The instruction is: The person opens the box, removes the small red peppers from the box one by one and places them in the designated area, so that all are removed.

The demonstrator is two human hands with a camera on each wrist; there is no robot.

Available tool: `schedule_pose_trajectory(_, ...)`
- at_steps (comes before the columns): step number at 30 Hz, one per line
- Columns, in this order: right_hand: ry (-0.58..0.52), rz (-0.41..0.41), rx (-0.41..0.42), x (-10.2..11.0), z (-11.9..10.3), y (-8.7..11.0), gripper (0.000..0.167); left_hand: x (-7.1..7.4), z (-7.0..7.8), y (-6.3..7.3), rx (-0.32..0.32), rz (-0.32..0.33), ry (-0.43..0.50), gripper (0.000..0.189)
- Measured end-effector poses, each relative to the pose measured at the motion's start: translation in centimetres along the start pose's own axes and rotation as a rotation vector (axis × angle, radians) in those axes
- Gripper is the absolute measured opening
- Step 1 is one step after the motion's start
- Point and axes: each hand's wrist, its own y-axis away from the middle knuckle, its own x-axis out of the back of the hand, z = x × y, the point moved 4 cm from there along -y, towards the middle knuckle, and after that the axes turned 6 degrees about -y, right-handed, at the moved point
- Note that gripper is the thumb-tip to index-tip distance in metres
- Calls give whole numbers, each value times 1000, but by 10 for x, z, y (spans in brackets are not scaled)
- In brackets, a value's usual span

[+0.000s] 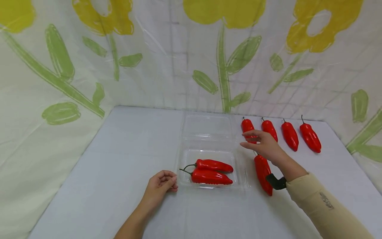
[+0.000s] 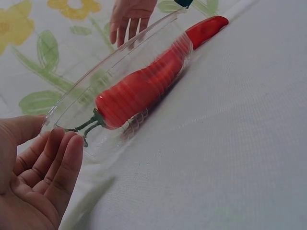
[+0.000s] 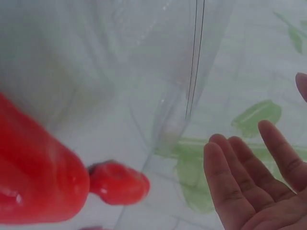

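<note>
A clear plastic clamshell box (image 1: 185, 151) lies with its lid (image 1: 207, 124) folded back. In its base lie two red peppers, a rear one (image 1: 213, 165) and a front one (image 1: 211, 177), green stems to the left. My left hand (image 1: 163, 182) pinches the box's left edge; in the left wrist view its thumb and fingertips meet at the rim beside the stems. My right hand (image 1: 264, 146), fingers extended and holding nothing, is raised right of the box. Beneath that forearm lies a loose red pepper (image 1: 262, 174).
Several more red peppers, among them the far right one (image 1: 310, 137), form a row at the back right of the white-covered table (image 1: 119, 166). A dark strap (image 1: 276, 182) sits at my right wrist. Behind the table hangs a flower-painted curtain (image 1: 155, 83).
</note>
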Motion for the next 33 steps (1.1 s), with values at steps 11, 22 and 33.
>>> schedule_pose_trajectory(11, -15, -30, 55, -18, -16, -12, 51, 1, -1, -1, 1, -4, -10, 25)
schedule_pose_trajectory(22, -51, -123, 135, -39, -31, -20, 45, 0, -1, -1, -4, -8, -15, 25)
schedule_pose_trajectory(33, -14, -228, 171, -60, -44, -25, 46, 1, 1, 0, -3, -5, -17, 26)
